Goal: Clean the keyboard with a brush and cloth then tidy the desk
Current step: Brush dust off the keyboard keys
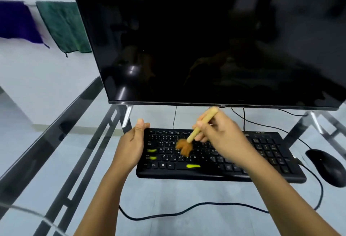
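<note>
Fingers (201, 124) of the right hand (222, 136) are curled around the wooden handle of a brush (198, 130), pinching it like a pen, with the handle slanting up toward the bottom edge of the monitor (206, 39). Its brown bristles press onto the middle letter keys of the black keyboard (262, 162) and look splayed, though blur makes their exact shape hard to judge. On the other side, the left hand (132, 146) clasps the keyboard's left end, thumb up at the far corner and the other fingers wrapped around the edge. Yellow-green marks sit on a few keys: two at the left side and one on the space bar.

That keyboard lies flat on the glass bench (56, 157), just in front of the dark monitor. A black mouse (326, 166) rests just beside its right end, and a dark cable (187, 209) loops across the glass nearer the person. Well off to the left, behind the bench, a green cloth (63, 26) and a purple cloth (17, 22) hang side by side on a rail.
</note>
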Motion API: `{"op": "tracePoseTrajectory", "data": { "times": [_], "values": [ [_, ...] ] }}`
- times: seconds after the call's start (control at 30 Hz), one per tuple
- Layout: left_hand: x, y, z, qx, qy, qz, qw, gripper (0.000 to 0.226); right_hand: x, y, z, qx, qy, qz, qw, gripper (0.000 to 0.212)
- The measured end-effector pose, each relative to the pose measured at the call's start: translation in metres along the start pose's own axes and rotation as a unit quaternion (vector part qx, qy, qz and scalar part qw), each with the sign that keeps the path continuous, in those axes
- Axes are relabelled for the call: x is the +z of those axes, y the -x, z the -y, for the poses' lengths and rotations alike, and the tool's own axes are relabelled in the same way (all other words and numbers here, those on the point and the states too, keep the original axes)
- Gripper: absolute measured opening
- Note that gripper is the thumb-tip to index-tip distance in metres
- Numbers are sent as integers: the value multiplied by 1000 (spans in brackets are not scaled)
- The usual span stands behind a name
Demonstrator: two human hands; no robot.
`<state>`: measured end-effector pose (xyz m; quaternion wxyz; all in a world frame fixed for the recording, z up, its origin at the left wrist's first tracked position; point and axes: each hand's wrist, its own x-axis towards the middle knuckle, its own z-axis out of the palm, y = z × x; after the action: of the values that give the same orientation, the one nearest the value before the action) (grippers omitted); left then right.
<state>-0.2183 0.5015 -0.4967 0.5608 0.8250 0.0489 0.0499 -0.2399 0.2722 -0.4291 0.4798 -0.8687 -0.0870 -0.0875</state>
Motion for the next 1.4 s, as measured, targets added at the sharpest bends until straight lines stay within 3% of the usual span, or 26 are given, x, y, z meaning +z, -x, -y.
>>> {"op": "tracePoseTrajectory", "data": {
  "times": [0.07, 0.13, 0.2, 0.27, 0.33, 0.4, 0.47, 0.53, 0.6, 0.67, 0.73, 0.8, 0.83, 0.87, 0.93, 1.0, 1.07, 1.13, 1.2, 1.27, 1.33, 1.4],
  "values": [
    [-2, -2, 0, -7, 6, 2, 1000, 67, 7, -4, 3, -13, 40, -34, 999, 8],
    [-4, -4, 1, -15, 14, 8, 1000, 66, 11, -5, 8, -21, -26, -69, 997, 7],
    [-5, -6, 2, -13, 17, 11, 1000, 66, 16, -2, 15, 4, -88, -10, 996, 7],
    [-4, -8, 4, -7, 24, 4, 1000, 66, 23, 0, 13, -6, -20, 28, 999, 7],
    [-4, -10, 4, -10, 27, -4, 1000, 65, 23, -2, 12, -27, 35, -44, 998, 10],
    [-4, -12, 6, -5, 32, -8, 999, 66, 20, -1, 15, -27, -25, -81, 996, 9],
    [-4, -13, 7, -1, 35, -11, 999, 67, 21, 3, 22, 16, -102, -6, 995, 7],
    [-4, -13, 9, -1, 34, -15, 999, 66, 26, 7, 22, 7, -26, 68, 997, 8],
    [-4, -13, 10, -2, 33, -14, 999, 66, 26, 6, 20, -19, 44, 1, 999, 10],
    [-4, -14, 10, 2, 31, -11, 999, 66, 23, 5, 22, -21, -23, -54, 998, 11],
    [-4, -14, 9, 5, 26, -8, 1000, 66, 25, 7, 28, 28, -123, 27, 992, 8],
    [-4, -14, 8, 5, 27, -9, 1000, 66, 28, 10, 29, 23, -57, 120, 991, 6],
    [-4, -14, 9, 4, 28, -7, 1000, 66, 28, 8, 28, 10, 0, 112, 994, 7],
    [-5, -14, 9, 3, 29, -4, 1000, 66, 26, 4, 27, -13, 47, 55, 997, 8],
    [-5, -14, 10, 4, 30, 0, 1000, 66, 20, -3, 26, -25, 18, -47, 998, 8],
    [-5, -14, 10, 5, 26, 2, 1000, 66, 21, -8, 26, 13, -54, -13, 998, 6],
    [-5, -14, 10, 5, 22, 2, 1000, 66, 27, -8, 23, 21, 6, 77, 997, 7],
    [-6, -14, 11, 4, 17, 6, 1000, 64, 28, -15, 21, -7, 58, 17, 998, 9],
    [-6, -14, 10, 4, 6, 12, 1000, 55, 27, -23, 23, -20, -8, -72, 997, 9],
    [-7, -15, 10, 21, -29, 15, 999, 43, 32, -27, 25, 2, -75, -50, 996, 7],
    [-7, -17, 12, 43, -80, 12, 996, 27, 41, -26, 21, 25, -29, 28, 999, 5],
    [-9, -17, 14, 47, -116, 11, 992, 26, 44, -29, 17, 8, 10, 0, 1000, 7]
  ]
}}
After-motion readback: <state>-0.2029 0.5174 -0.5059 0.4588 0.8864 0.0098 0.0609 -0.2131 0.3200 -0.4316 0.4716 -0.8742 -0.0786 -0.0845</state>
